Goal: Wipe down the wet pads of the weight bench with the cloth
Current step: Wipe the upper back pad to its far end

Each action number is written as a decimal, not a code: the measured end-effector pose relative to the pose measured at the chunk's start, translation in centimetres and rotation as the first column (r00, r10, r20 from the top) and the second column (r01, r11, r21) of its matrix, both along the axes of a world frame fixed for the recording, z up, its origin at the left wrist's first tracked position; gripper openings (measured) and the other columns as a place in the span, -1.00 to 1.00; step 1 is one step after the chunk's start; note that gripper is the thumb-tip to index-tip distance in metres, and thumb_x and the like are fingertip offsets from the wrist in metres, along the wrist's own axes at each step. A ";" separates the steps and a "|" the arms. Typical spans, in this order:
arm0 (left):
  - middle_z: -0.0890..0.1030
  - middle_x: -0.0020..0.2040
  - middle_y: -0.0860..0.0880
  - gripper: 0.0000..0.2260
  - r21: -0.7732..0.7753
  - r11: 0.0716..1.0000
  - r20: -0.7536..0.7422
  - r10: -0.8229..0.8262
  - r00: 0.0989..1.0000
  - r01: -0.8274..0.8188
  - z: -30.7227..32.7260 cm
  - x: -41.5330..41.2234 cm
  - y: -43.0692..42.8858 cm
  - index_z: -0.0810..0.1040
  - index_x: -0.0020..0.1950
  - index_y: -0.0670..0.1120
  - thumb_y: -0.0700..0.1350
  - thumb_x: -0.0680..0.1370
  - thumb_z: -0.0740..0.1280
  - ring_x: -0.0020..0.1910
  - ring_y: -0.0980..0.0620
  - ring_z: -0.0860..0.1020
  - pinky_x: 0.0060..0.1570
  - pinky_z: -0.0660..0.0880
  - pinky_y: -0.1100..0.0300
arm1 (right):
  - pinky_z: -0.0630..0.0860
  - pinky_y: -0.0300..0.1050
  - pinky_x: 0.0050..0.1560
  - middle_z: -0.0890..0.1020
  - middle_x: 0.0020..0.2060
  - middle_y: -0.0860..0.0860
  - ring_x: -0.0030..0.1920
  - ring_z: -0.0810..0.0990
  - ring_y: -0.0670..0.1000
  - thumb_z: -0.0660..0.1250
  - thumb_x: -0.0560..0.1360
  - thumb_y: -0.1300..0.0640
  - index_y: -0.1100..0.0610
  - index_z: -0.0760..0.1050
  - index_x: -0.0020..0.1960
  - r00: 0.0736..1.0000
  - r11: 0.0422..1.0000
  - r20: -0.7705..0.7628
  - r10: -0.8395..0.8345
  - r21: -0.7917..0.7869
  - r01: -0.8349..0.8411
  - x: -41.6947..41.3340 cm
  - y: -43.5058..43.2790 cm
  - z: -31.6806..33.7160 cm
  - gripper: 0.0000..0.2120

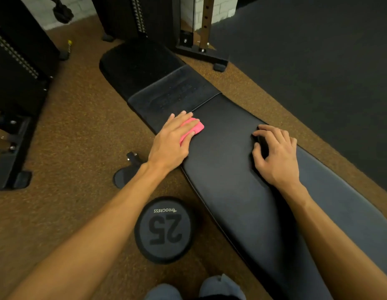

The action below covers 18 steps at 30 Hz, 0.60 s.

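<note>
Brown speckled gym floor [75, 131], dark mat [318, 50] off to the right, white brick wall [223, 7] at the back behind black machine frames [21, 68]. Running diagonally across the middle, a black weight bench [242, 180] with a long smooth pad nearest the camera, a textured strip [173, 94] past a seam, and a darker pad [140, 61] at the far end. On the long pad close to that seam, a pink cloth [195, 127], folded small, lying flat near the pad's left edge. Left hand [173, 139] laid palm-down over the cloth, grip spread flat with fingers extended and close together, pressing the cloth onto the pad rather than pinching it; fingertips reaching just to the seam. Right hand [277, 152] resting on the same pad toward its right side, well apart from the cloth, grip half-curled with fingertips touching the vinyl and holding nothing visible. Both forearms bare, stretching in from the lower corners. On the floor just left of the bench, a round black weight plate [164, 230] marked 25, and beyond it a bench foot [127, 169]. Wetness on the pads too hard to tell. At the bottom edge, grey trouser knees [210, 286].
</note>
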<state>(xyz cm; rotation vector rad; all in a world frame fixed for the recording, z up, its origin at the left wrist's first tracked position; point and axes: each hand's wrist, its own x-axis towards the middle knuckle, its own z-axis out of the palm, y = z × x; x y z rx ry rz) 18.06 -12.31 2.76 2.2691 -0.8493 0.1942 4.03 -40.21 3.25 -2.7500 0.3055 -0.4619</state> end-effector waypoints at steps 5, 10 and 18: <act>0.45 0.60 -0.07 -0.62 0.008 0.985 -0.033 -0.170 0.985 0.171 0.0 -1.3 1.7 0.53 0.55 -0.09 -0.07 0.73 0.29 0.64 -0.02 0.31 0.69 0.09 0.00 | 0.35 0.14 0.20 0.57 0.34 -0.06 0.28 0.50 0.11 0.28 0.59 0.05 0.03 0.57 0.24 1.000 1.000 -0.017 -0.021 -0.008 0.021 0.4 0.7 0.7 -0.74; 0.41 0.62 -0.11 -0.61 -0.010 0.978 -0.065 -0.207 0.976 0.207 0.2 -1.4 2.4 0.49 0.58 -0.09 -0.14 0.74 0.27 0.65 -0.08 0.29 0.69 0.11 -0.04 | 0.35 0.13 0.21 0.57 0.36 -0.05 0.26 0.50 0.12 0.27 0.58 0.05 0.04 0.56 0.24 0.997 0.998 -0.055 -0.058 -0.008 0.057 0.4 1.3 1.3 -0.73; 0.47 0.57 -0.17 -0.65 -0.122 0.979 -0.035 -0.171 0.985 0.166 0.2 -1.5 2.7 0.54 0.52 -0.20 -0.26 0.72 0.28 0.60 -0.13 0.39 0.63 0.25 -0.13 | 0.38 0.19 0.20 0.55 0.37 -0.05 0.27 0.48 0.11 0.26 0.57 0.05 0.03 0.54 0.24 0.994 0.998 -0.084 -0.064 -0.015 0.063 0.5 1.5 1.7 -0.73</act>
